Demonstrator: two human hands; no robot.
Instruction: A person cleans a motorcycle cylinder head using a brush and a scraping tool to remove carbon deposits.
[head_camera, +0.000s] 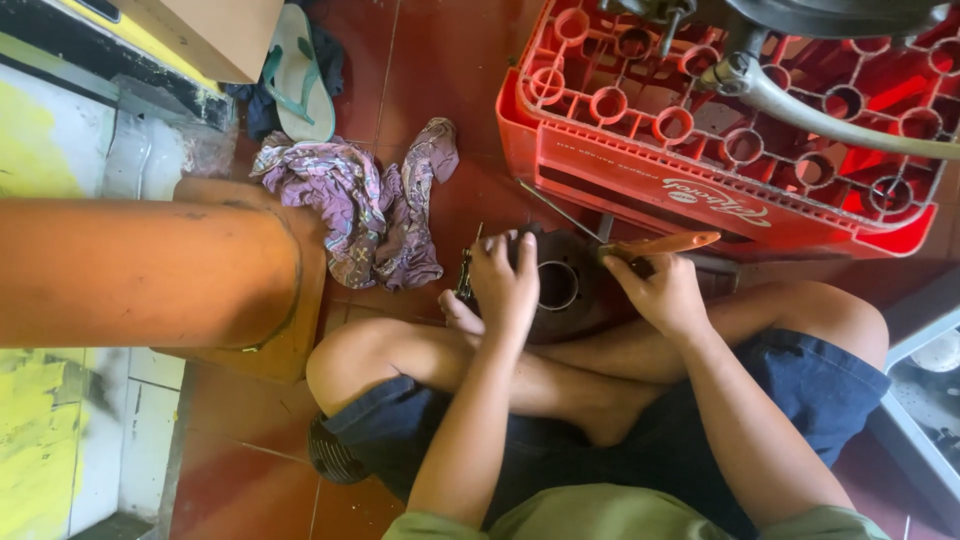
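Left hand (503, 285) grips rim of dark round metal part (560, 290), steadying it on floor before crossed legs, beside red crate (600, 150). Right hand (660, 292) closed on orange-handled tool (660, 244), tip at part's edge. Step seems prying; needs firm hold, careful leverage.

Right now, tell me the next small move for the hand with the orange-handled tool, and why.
Probably bring the tool's tip in to the round dark metal part. The left hand already grips that part's rim, steadying it on the red tiled floor, while the right hand holds the orange-handled tool at its far edge.
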